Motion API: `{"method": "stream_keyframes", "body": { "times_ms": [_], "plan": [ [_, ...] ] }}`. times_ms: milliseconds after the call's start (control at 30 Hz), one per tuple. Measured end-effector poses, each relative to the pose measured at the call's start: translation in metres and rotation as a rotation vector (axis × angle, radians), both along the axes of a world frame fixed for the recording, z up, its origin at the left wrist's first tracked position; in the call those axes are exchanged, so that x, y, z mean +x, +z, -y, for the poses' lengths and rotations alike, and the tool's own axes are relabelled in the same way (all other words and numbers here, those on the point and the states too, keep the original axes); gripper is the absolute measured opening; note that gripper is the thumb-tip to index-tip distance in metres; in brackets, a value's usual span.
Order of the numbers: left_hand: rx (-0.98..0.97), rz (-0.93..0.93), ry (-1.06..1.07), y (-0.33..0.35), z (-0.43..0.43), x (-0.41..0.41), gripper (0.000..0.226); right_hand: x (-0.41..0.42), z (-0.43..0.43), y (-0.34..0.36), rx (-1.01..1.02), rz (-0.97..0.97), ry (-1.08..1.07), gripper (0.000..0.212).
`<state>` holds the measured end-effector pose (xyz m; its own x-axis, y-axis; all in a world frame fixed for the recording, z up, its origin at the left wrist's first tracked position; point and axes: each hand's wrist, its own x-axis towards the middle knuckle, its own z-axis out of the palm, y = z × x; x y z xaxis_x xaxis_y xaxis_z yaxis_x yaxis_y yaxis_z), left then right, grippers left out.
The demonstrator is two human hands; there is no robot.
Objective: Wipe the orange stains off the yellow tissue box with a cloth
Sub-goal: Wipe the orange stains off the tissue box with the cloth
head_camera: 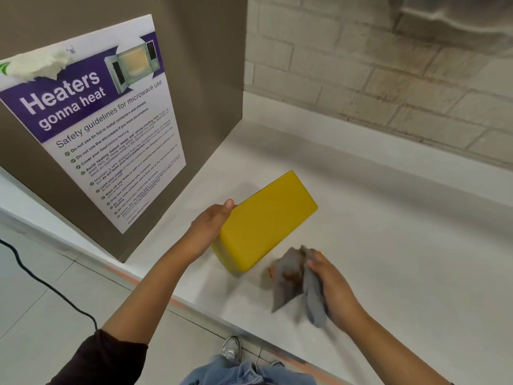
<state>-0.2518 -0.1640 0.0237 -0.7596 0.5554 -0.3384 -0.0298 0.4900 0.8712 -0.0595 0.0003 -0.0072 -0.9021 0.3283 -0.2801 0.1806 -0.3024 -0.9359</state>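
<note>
A yellow tissue box lies on the white counter, tilted up on its near end. My left hand grips its left side, thumb on the top edge. The faces that show look plain yellow with no stain on them. My right hand is shut on a crumpled grey cloth just right of the box's near corner, apart from the box. The cloth is blurred and shows orange-brown marks. A small orange smear sits at the cloth's left edge.
A brown cabinet side with a microwave safety poster stands to the left. A brick wall runs behind the counter. A black cable lies on the tiled floor below the counter's front edge.
</note>
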Motion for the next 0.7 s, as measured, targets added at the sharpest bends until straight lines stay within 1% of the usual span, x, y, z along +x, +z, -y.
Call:
{"method": "stream_keyframes", "body": {
  "times_ms": [33,67,100,133,200,267,367,500,533,567,600,633,667,700],
  "plan": [
    [0.002,0.002,0.0,-0.001,0.0,-0.001,0.056,-0.001,-0.003,-0.001,-0.315,-0.014,-0.046,0.038],
    [0.002,0.003,-0.001,-0.001,0.0,-0.001,0.053,-0.002,-0.006,0.001,-0.559,-0.022,-0.072,0.042],
    [0.002,0.003,-0.002,-0.002,0.0,-0.001,0.052,-0.003,-0.008,0.004,-0.719,-0.028,-0.103,0.042],
    [0.001,0.002,0.0,-0.002,-0.001,-0.002,0.053,-0.004,-0.008,0.006,-0.811,-0.043,-0.128,0.039],
    [-0.004,0.001,0.004,-0.001,-0.001,-0.001,0.054,-0.009,-0.007,0.008,-0.823,-0.074,-0.205,0.033],
    [-0.007,0.001,0.007,-0.001,-0.001,0.0,0.055,-0.013,-0.002,0.013,-0.746,-0.135,-0.199,0.024],
    [0.005,0.001,0.002,-0.001,-0.001,0.001,0.057,-0.018,0.004,0.019,-0.639,-0.138,-0.224,0.024],
    [0.012,-0.002,-0.012,0.0,0.0,0.003,0.065,-0.033,0.005,0.033,-0.521,-0.198,-0.196,0.022],
    [0.011,-0.001,-0.011,0.0,0.001,0.004,0.068,-0.038,0.004,0.037,-0.432,-0.197,-0.185,0.02],
    [0.012,0.001,-0.007,0.001,0.001,0.005,0.069,-0.043,0.003,0.039,-0.25,-0.175,-0.187,0.014],
    [0.015,0.003,-0.004,0.002,0.001,0.005,0.069,-0.047,0.003,0.041,-0.027,-0.146,-0.2,0.007],
    [0.018,0.005,0.001,0.002,0.001,0.005,0.07,-0.052,0.002,0.042,0.206,-0.137,-0.222,0.01],
    [0.02,0.005,0.005,0.003,0.001,0.006,0.072,-0.056,0.002,0.042,0.412,-0.159,-0.248,0.018],
    [0.021,0.004,0.006,0.003,0.001,0.006,0.072,-0.06,0.001,0.041,0.597,-0.209,-0.272,0.02]
  ]
}}
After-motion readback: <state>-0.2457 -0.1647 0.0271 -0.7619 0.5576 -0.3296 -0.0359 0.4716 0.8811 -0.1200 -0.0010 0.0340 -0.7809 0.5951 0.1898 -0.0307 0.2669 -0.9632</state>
